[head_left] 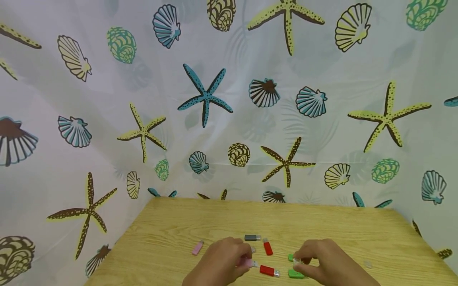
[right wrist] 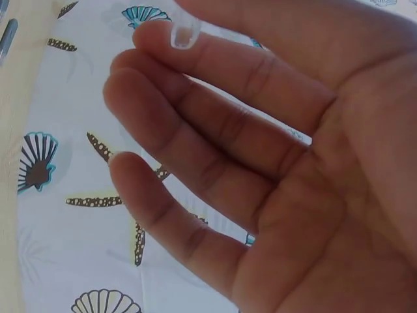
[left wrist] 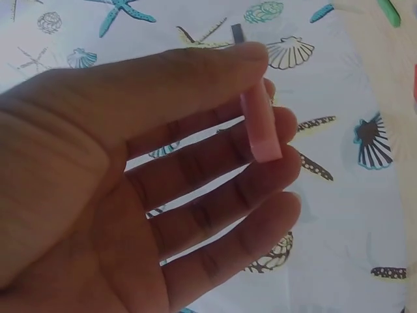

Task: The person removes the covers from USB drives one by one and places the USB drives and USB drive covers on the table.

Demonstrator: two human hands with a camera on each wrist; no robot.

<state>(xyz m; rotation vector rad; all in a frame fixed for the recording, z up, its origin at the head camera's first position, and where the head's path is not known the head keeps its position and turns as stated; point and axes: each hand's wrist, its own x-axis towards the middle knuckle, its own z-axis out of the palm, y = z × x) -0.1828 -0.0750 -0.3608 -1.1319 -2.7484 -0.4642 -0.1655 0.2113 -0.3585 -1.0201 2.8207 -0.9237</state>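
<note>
My left hand pinches a pink USB flash drive between thumb and fingers; its metal plug shows bare beyond the thumb in the left wrist view. In my right hand, thumb and index finger hold a small clear plastic cap, partly hidden behind the thumb. The two hands are apart above the table. Between them lie two red flash drives. A green flash drive lies under the right fingers, with another green one partly covered by that hand.
A second pink flash drive lies left of the left hand, and a grey one lies beyond it. Right of the right hand is a clear cap. A curtain printed with shells and starfish surrounds the wooden table.
</note>
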